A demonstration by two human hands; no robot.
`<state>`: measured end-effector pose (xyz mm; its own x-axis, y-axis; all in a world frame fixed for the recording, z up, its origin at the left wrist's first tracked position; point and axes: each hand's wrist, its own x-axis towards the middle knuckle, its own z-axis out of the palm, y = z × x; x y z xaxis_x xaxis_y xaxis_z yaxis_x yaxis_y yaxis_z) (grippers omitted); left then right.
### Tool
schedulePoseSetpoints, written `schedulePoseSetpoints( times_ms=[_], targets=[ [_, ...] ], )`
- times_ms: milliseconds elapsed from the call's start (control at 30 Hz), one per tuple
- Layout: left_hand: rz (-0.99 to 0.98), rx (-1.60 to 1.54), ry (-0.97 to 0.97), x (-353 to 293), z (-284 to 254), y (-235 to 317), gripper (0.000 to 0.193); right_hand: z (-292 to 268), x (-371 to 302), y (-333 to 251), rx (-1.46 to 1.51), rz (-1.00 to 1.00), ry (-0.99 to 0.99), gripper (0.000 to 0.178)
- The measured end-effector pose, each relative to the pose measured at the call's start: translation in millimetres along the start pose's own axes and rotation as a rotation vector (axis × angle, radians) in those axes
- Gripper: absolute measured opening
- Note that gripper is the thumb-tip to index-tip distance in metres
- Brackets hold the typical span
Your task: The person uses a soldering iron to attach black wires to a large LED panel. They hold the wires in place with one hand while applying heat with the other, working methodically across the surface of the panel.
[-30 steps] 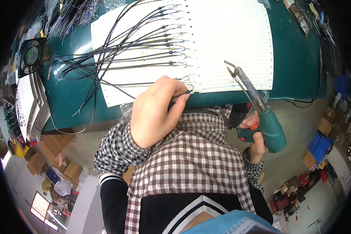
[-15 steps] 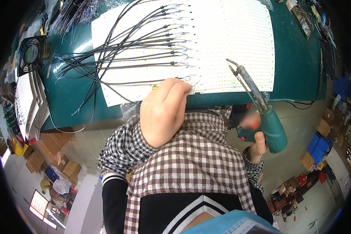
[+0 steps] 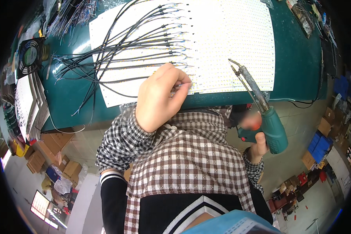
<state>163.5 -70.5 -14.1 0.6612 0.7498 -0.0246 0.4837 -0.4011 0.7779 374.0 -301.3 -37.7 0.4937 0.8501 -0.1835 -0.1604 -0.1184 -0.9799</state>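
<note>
My left hand is closed in a pinch over the near edge of a white LED board sheet. Its thumb and fingertips grip the end of a black cable, mostly hidden under the hand. Several black cables lie across the board's left part, their thin stripped wires pointing right along a row of small dark marks. In my right hand, a green soldering gun is held with its metal tip up, over the board's near right part. The tip is apart from the cable wires.
A green table carries the board. At its left stand a black fan and a stack of white sheets; a bundle of loose wires lies at the far left. Cardboard boxes sit on the floor below.
My left hand has turned and shifted slightly up and left; the gap between its thumb and fingers now shows. The soldering gun has hardly moved.
</note>
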Motion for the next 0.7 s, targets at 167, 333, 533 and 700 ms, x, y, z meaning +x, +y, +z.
schedulePoseSetpoints(
  times_ms=[167,333,533,700],
  targets=[
    [0.033,-0.02,0.004,4.7,6.6,2.1,0.01,3.7,-0.7,-4.1,-0.024,0.018,0.018,0.067],
    [0.046,0.069,-0.024,4.2,6.0,3.7,0.01,4.4,-5.6,-3.5,-0.041,0.017,0.017,0.067],
    [0.004,-0.093,-0.05,2.7,0.1,-1.7,0.01,7.4,-9.5,-5.1,-0.053,0.072,0.027,0.066],
    [0.008,0.052,0.01,3.3,8.6,2.8,0.011,7.3,-8.6,-6.0,-0.073,0.072,0.012,0.066]
  ],
)
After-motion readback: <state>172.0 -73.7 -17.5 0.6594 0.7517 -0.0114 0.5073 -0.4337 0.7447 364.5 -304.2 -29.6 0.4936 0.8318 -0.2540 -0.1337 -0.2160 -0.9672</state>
